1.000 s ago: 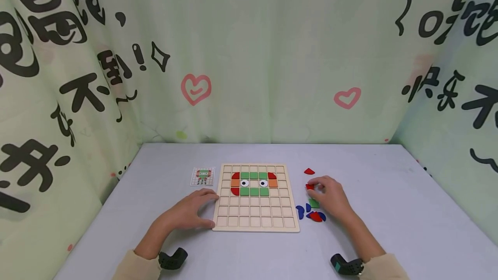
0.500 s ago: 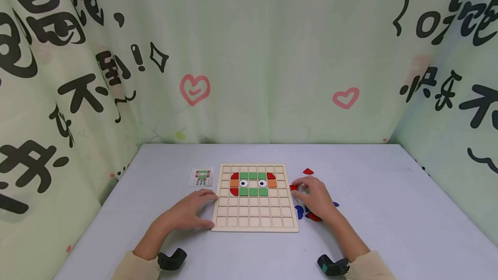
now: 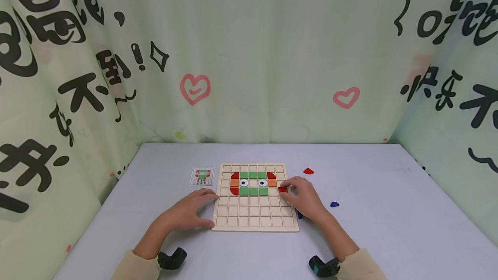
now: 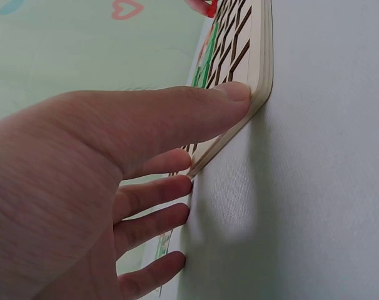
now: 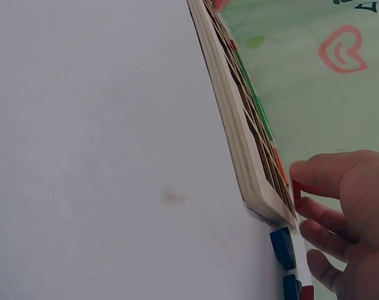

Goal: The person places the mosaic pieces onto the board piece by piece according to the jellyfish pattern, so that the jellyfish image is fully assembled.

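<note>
A wooden grid board (image 3: 254, 221) lies on the table, with green squares (image 3: 253, 192), red rounded corner pieces (image 3: 234, 191), orange squares (image 3: 234, 182) and two eye pieces (image 3: 244, 183) set in its upper cells. My left hand (image 3: 190, 211) rests against the board's left side, thumb at the near corner and fingers spread along the edge. Between thumb and index finger my right hand (image 3: 305, 198) pinches a small red piece (image 3: 282, 189), held over the board's right columns beside the orange square. In the right wrist view the red piece (image 5: 296, 190) shows between the fingertips.
A small pattern card (image 3: 202, 176) lies left of the board. To the right are a red piece (image 3: 308, 171) and a blue half-round piece (image 3: 335, 204). Other blue pieces (image 5: 282, 247) sit by the board's near right corner, mostly hidden by my right arm in the head view.
My right hand has carried the red piece left, from the loose pieces beside the board to over its right columns. The left hand stays at the board's edge.
</note>
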`<state>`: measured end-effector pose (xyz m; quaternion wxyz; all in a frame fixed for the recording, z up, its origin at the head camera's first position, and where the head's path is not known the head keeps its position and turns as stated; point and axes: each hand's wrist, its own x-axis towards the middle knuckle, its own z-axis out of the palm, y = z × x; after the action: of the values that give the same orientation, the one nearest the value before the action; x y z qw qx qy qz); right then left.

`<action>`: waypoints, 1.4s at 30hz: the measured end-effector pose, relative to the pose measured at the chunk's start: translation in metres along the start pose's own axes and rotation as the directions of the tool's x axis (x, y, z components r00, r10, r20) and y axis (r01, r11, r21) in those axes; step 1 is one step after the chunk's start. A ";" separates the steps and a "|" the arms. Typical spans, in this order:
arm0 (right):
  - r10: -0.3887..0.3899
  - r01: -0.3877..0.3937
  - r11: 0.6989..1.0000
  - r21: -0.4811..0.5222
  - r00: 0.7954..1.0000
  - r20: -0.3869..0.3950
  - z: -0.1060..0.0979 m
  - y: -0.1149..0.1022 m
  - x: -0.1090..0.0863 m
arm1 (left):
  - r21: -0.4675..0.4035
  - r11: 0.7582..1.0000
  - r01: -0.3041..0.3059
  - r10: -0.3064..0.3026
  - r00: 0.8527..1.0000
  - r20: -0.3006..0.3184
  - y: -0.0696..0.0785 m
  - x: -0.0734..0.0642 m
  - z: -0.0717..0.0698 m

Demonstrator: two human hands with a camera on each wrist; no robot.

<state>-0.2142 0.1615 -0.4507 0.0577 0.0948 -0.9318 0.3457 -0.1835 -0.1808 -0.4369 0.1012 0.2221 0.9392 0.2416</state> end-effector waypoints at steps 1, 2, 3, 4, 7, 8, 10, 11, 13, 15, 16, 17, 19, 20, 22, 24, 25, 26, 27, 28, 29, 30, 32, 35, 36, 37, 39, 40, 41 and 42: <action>-0.005 0.005 1.000 0.001 1.000 0.001 0.001 -0.001 0.000 | 0.001 1.000 -0.002 0.002 1.000 -0.001 0.000 0.000 0.000; -0.010 0.010 1.000 -0.001 1.000 0.003 0.002 -0.002 0.001 | 0.002 1.000 -0.004 0.004 1.000 -0.001 0.000 0.000 0.000; -0.015 0.015 1.000 -0.004 1.000 0.005 0.003 -0.003 0.001 | 0.001 1.000 -0.005 0.005 1.000 -0.002 0.000 0.000 0.000; -0.023 0.023 1.000 -0.009 1.000 0.006 0.003 -0.004 0.001 | 0.004 1.000 -0.007 0.007 1.000 -0.003 0.000 0.000 -0.001; -0.034 0.034 0.999 -0.025 0.999 0.012 0.005 -0.006 0.002 | 0.005 1.000 -0.012 0.012 1.000 -0.004 0.000 -0.001 -0.001; -0.034 0.034 0.999 -0.030 0.999 0.012 0.005 -0.006 0.002 | 0.005 1.000 -0.015 0.015 1.000 -0.005 0.000 -0.001 -0.001; -0.031 0.031 0.999 -0.038 0.999 0.015 0.005 -0.007 0.003 | 0.005 1.000 -0.021 0.021 1.000 -0.005 0.000 -0.001 -0.002; -0.027 0.027 0.999 -0.038 1.000 0.017 0.005 -0.008 0.003 | 0.005 1.000 -0.023 0.023 1.000 -0.005 0.000 -0.001 -0.002; -0.023 0.024 0.999 -0.038 1.000 0.017 0.004 -0.008 0.003 | 0.005 1.000 -0.028 0.028 1.000 -0.008 0.000 -0.001 -0.002; -0.026 0.027 0.999 -0.041 1.000 0.017 0.003 -0.008 0.003 | 0.006 0.999 -0.032 0.032 0.999 -0.011 -0.001 -0.001 -0.002; -0.030 0.030 0.999 -0.042 0.999 0.017 0.002 -0.008 0.003 | 0.007 0.999 -0.034 0.034 0.999 -0.012 -0.001 -0.001 -0.002; -0.036 0.037 0.998 -0.043 0.999 0.015 0.002 -0.008 0.004 | 0.009 0.999 -0.035 0.035 0.999 -0.013 -0.001 -0.001 -0.002; -0.047 0.048 0.998 -0.047 0.999 0.012 0.002 -0.007 0.004 | 0.009 0.999 -0.033 0.033 0.999 -0.014 -0.001 -0.001 -0.002; -0.051 0.052 0.997 -0.048 0.999 0.011 0.002 -0.006 0.004 | 0.008 1.000 -0.029 0.029 1.000 -0.012 -0.001 -0.001 -0.002; -0.053 0.054 0.997 -0.050 0.999 0.010 0.002 -0.006 0.005 | 0.005 1.000 -0.022 0.022 1.000 -0.009 -0.001 -0.001 -0.001; -0.050 0.051 0.997 -0.050 0.999 0.010 0.003 -0.006 0.006 | 0.001 1.000 -0.017 0.017 1.000 -0.006 -0.001 -0.001 -0.001; -0.048 0.049 0.998 -0.048 0.999 0.011 0.004 -0.007 0.006 | -0.001 1.000 -0.014 0.014 1.000 -0.004 -0.001 -0.001 -0.001; -0.047 0.047 0.998 -0.048 0.999 0.011 0.004 -0.008 0.007 | -0.002 1.000 -0.015 0.015 1.000 -0.005 -0.001 -0.001 -0.001; -0.050 0.050 0.998 -0.046 0.999 0.010 0.004 -0.008 0.007 | -0.002 1.000 -0.017 0.017 1.000 -0.005 -0.001 -0.001 -0.001; -0.057 0.057 0.997 -0.043 0.998 0.008 0.005 -0.009 0.007 | -0.002 1.000 -0.017 0.017 1.000 -0.006 -0.001 0.000 -0.001; -0.060 0.060 0.997 -0.041 0.998 0.008 0.005 -0.010 0.008 | 0.000 1.000 -0.017 0.017 1.000 -0.006 -0.001 0.000 -0.001; -0.064 0.064 0.997 -0.038 0.998 0.007 0.006 -0.011 0.008 | 0.000 1.000 -0.017 0.017 1.000 -0.006 -0.001 -0.001 -0.001; -0.071 0.071 0.997 -0.032 0.997 0.011 0.007 -0.012 0.009 | 0.000 1.000 -0.015 0.015 1.000 -0.004 -0.001 0.000 -0.001; -0.068 0.069 0.997 -0.023 0.997 0.023 0.008 -0.013 0.010 | -0.008 1.000 -0.008 0.008 1.000 0.000 -0.001 0.000 -0.001; -0.068 0.068 0.997 -0.019 0.997 0.025 0.009 -0.013 0.010 | -0.010 1.000 -0.007 0.007 1.000 0.002 0.000 0.000 -0.001; -0.066 0.066 0.998 -0.015 0.997 0.029 0.009 -0.014 0.011 | -0.011 1.000 -0.005 0.005 1.000 0.004 0.000 0.000 -0.001; -0.065 0.065 0.998 -0.013 0.997 0.029 0.010 -0.014 0.011 | -0.013 1.000 -0.001 0.002 1.000 0.005 0.000 0.000 -0.001; -0.066 0.067 0.998 -0.014 0.997 0.027 0.010 -0.014 0.012 | -0.013 1.000 -0.001 0.001 1.000 0.005 -0.001 0.000 -0.001; -0.067 0.067 0.998 -0.016 0.997 0.026 0.011 -0.014 0.012 | -0.013 1.000 0.000 0.000 1.000 0.006 -0.001 0.000 -0.001; -0.067 0.067 0.998 -0.020 0.997 0.026 0.011 -0.014 0.012 | -0.012 1.000 0.001 -0.001 1.000 0.007 -0.001 0.000 -0.001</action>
<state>-0.2235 0.1420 -0.4476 0.0583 0.1297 -0.9322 0.3327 -0.1837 -0.1818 -0.4365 0.1057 0.2220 0.9375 0.2462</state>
